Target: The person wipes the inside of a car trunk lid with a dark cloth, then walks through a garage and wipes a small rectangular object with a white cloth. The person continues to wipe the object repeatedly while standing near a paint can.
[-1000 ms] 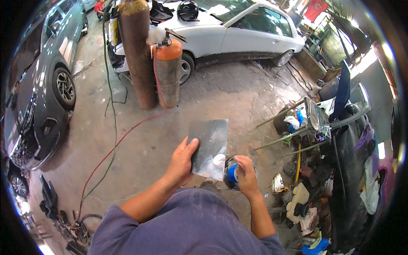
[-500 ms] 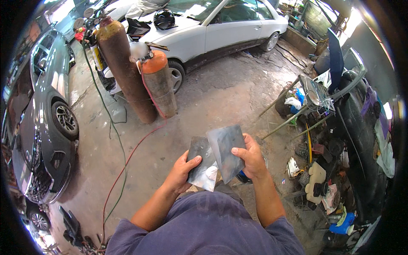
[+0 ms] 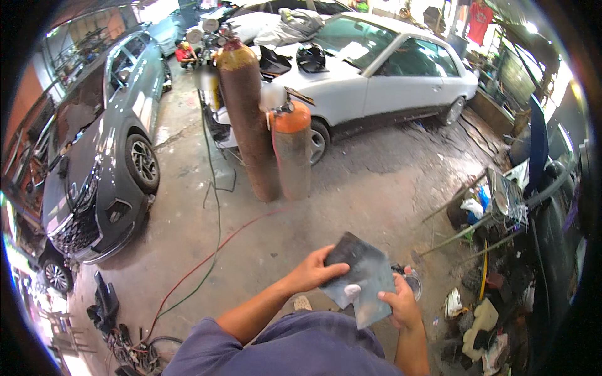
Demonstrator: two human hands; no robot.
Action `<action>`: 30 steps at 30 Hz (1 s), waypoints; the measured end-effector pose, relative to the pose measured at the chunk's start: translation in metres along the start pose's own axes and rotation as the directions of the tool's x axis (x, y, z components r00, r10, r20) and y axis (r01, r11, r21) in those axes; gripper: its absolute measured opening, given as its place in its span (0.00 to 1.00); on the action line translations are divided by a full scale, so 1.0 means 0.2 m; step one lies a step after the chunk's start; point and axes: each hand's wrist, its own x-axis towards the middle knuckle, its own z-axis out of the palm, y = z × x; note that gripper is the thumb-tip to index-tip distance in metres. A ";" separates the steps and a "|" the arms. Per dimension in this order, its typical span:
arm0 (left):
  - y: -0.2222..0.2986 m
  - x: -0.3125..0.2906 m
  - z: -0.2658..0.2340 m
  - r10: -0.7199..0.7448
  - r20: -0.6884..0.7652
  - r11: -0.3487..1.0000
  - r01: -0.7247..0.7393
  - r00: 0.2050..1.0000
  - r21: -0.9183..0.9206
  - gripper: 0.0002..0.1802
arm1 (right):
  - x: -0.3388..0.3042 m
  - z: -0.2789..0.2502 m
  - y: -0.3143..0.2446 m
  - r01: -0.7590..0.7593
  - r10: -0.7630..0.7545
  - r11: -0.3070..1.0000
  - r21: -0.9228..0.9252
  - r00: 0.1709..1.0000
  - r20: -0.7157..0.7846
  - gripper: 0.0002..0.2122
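Grey plates [image 3: 362, 262], apparently two in overlap, between left hand [image 3: 315, 272] and right hand [image 3: 404, 303], edges in each one's grip.

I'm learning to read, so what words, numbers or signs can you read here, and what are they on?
None can be read clearly.
Grey plates: no lettering shows.
Navy shirt: any marks are too blurred.
Hanging red shirt: any print is too small.
Gas cylinders: nothing readable.

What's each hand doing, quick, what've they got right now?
Left hand: closed, holding a thin grey plate.
Right hand: closed, holding another grey plate that overlaps it.
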 end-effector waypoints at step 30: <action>-0.14 0.36 0.39 0.047 -0.491 0.875 -0.274 0.870 -0.400 0.17 | 0.09 -0.46 0.42 0.144 -0.380 0.684 -0.716 0.907 -0.181 0.28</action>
